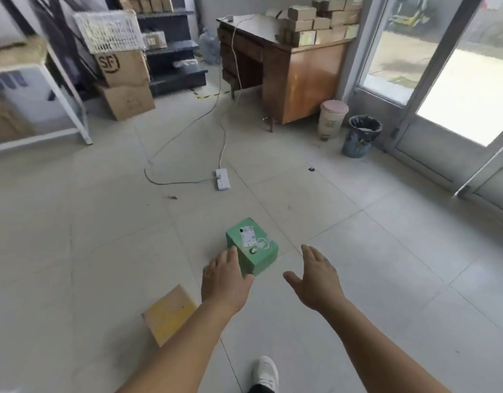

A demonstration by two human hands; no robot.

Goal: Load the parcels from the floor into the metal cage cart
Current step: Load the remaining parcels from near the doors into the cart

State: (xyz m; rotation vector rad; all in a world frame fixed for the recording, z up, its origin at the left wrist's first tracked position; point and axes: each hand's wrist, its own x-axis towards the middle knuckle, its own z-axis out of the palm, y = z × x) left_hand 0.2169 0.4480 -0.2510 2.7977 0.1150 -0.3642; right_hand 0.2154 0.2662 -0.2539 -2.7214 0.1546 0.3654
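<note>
A green parcel (254,248) with a white label on top stands on the tiled floor in front of me. My left hand (226,275) reaches over its near left corner with fingers straight, touching or just above it. My right hand (315,276) is spread open to the right of the parcel, apart from it and holding nothing. A flat yellow-brown parcel (169,314) lies on the floor at lower left, partly hidden by my left forearm. No metal cage cart is clearly in view.
A white power strip (222,179) with trailing cables lies on the floor ahead. A wooden desk (301,72) stacked with cartons stands at the back, two bins (360,136) beside it. Cardboard boxes (122,83) and a white frame (68,95) stand left. My shoe (265,374) shows below.
</note>
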